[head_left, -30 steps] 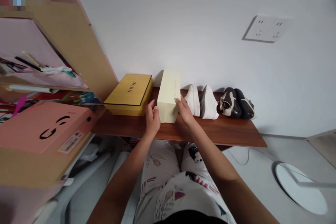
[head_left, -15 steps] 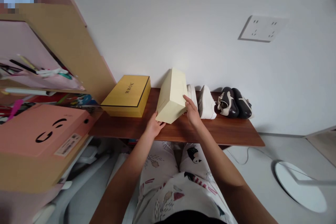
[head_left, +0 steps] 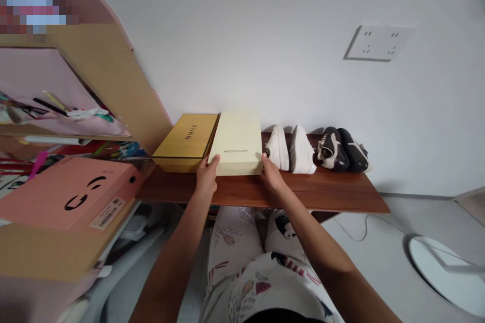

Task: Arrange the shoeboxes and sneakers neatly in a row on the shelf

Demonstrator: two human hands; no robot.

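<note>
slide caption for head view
Left hand and right hand hold a cream box beside a yellow box on a shelf.

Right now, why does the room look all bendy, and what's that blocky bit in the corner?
Head view: the wide lens tilts the bookcase and slants the wooden shelf; the top-left corner is pixelated into blocks; the near pink box looks soft, while the cream box in the left hand and right hand is sharp; light is even, with faint shadows behind the white shoes.
</note>
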